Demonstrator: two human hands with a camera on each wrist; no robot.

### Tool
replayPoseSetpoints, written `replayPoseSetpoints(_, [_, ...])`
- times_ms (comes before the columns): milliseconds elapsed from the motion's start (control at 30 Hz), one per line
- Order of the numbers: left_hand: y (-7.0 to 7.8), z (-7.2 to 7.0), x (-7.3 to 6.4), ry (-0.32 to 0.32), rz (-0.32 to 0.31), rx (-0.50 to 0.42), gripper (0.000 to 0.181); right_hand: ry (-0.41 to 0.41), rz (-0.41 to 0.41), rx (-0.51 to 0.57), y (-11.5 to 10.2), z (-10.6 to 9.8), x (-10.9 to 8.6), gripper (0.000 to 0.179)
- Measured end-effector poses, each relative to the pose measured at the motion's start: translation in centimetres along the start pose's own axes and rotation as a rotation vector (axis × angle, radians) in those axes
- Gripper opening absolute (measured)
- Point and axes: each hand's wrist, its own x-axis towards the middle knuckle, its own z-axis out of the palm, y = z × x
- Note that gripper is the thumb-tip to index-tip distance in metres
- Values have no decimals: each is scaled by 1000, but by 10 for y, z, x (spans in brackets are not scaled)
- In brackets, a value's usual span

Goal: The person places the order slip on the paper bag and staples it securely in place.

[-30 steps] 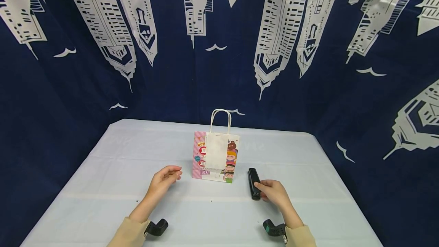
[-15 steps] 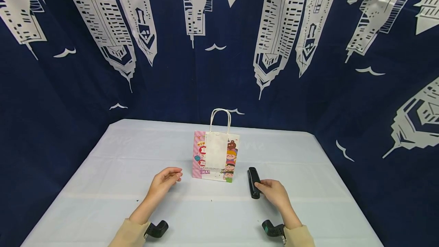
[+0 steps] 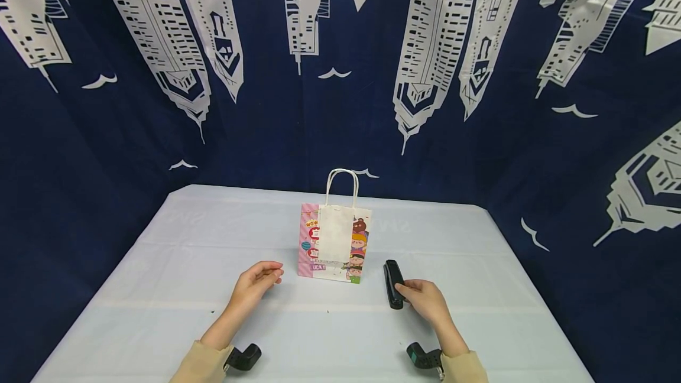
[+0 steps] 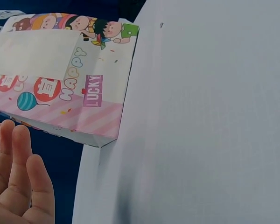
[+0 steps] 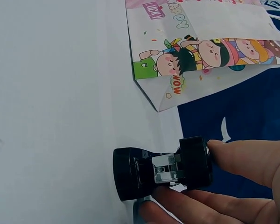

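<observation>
A black stapler (image 3: 393,284) is pinched between the thumb and fingers of my right hand (image 3: 425,300), to the right of a paper bag. In the right wrist view the stapler (image 5: 163,169) shows its end with a silver metal part in the middle. The paper bag (image 3: 335,235) stands upright, pink and white with cartoon figures and a white twisted handle. My left hand (image 3: 258,279) is held left of the bag, apart from it, fingers relaxed and holding nothing. In the left wrist view its fingers (image 4: 21,144) are beside the bag (image 4: 102,121).
A white cloth covers the table (image 3: 186,241). Behind it hangs a dark blue curtain (image 3: 351,117) with white building prints. Black camera mounts (image 3: 243,357) sit on both wrists. Small dark specks (image 3: 328,311) lie on the cloth.
</observation>
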Motion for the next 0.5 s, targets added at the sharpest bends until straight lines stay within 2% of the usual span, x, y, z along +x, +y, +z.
replayPoseSetpoints(300, [0,-1,0,-1,-7,-8,24,-13,-17,6,-1,-2,-1,48])
replayPoseSetpoints(500, [1,-1,-1,-4,-23,-7,24,0,-41,-32,-4,-6,-3,52])
